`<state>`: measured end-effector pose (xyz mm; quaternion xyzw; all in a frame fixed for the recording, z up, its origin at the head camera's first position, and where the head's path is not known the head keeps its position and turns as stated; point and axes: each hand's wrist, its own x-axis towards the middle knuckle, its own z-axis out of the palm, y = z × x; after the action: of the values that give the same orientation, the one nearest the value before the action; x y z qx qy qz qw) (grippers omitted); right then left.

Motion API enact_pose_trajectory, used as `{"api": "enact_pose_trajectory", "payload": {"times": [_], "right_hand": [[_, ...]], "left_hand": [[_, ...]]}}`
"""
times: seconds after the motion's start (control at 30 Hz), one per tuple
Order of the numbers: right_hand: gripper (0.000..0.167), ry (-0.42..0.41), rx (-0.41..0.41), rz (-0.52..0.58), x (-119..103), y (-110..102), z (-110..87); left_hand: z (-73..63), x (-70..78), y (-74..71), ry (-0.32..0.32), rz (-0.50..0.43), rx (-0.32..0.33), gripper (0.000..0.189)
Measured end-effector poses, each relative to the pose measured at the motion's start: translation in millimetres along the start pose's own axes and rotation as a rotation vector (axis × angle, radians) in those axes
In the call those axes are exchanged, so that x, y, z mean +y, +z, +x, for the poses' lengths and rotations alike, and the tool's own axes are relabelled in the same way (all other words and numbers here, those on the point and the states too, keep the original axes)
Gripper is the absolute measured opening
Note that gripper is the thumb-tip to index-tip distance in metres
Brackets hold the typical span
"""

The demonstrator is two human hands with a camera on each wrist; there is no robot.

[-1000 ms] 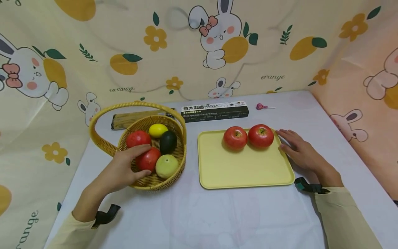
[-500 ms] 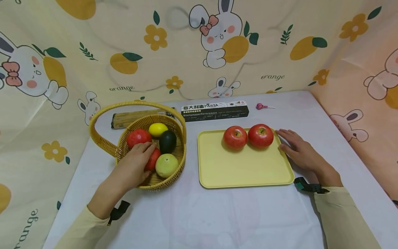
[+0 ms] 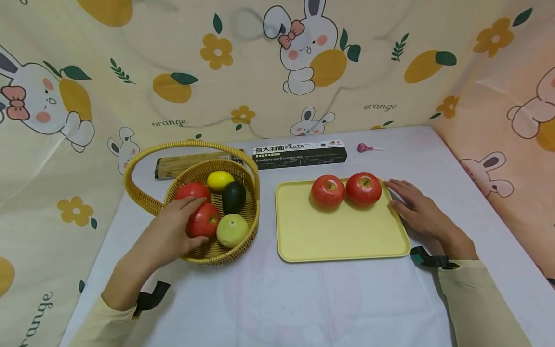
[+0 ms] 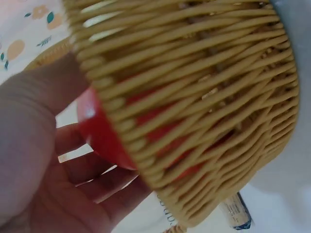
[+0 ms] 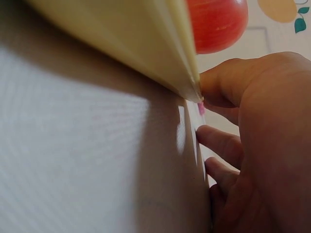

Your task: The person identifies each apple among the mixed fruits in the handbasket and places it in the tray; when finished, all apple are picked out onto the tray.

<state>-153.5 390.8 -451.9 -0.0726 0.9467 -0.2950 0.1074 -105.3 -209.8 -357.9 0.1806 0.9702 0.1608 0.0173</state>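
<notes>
In the head view my left hand (image 3: 166, 236) reaches over the near left rim of a woven basket (image 3: 256, 217), its thumb and fingers around a red apple (image 3: 204, 220). The left wrist view shows that apple (image 4: 104, 131) between thumb and fingers, partly hidden behind the wicker. Beside it in the basket are another red fruit (image 3: 193, 191), a lemon (image 3: 220, 181), a dark avocado (image 3: 234, 197) and a pale green round fruit (image 3: 232, 230). My right hand (image 3: 418, 209) rests at the right edge of a yellow tray (image 3: 342, 241), fingers loosely extended, touching its rim.
Two red apples, one on the left (image 3: 328, 192) and one on the right (image 3: 363, 189), sit along the tray's back edge. Behind stand a black pasta box (image 3: 299, 156), a pack of dry spaghetti (image 3: 182, 165) and a lollipop (image 3: 363, 148). The basket's tall handle (image 3: 191, 145) arches behind the fruit.
The left hand leaned farther over the apple, then drew back left. The apple has shifted slightly left and turned, its stem end now facing right. The right hand and tray stay put.
</notes>
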Motion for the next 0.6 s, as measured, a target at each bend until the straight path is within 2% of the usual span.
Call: {"api": "enact_pose_trajectory", "payload": {"times": [0.13, 0.33, 0.6], "right_hand": [[0.073, 0.007, -0.002, -0.001, -0.8, -0.5, 0.1], [0.073, 0.005, 0.001, 0.000, -0.5, -0.1, 0.3], [0.072, 0.001, 0.005, 0.000, -1.1, -0.6, -0.7]], "left_hand": [[-4.1, -1.1, -7.3, -0.011, -0.093, 0.032, 0.091], [-6.2, -0.2, -12.6, 0.045, -0.240, 0.132, 0.085], [-7.0, 11.1, -8.9, 0.012, -0.489, 0.200, 0.077]]}}
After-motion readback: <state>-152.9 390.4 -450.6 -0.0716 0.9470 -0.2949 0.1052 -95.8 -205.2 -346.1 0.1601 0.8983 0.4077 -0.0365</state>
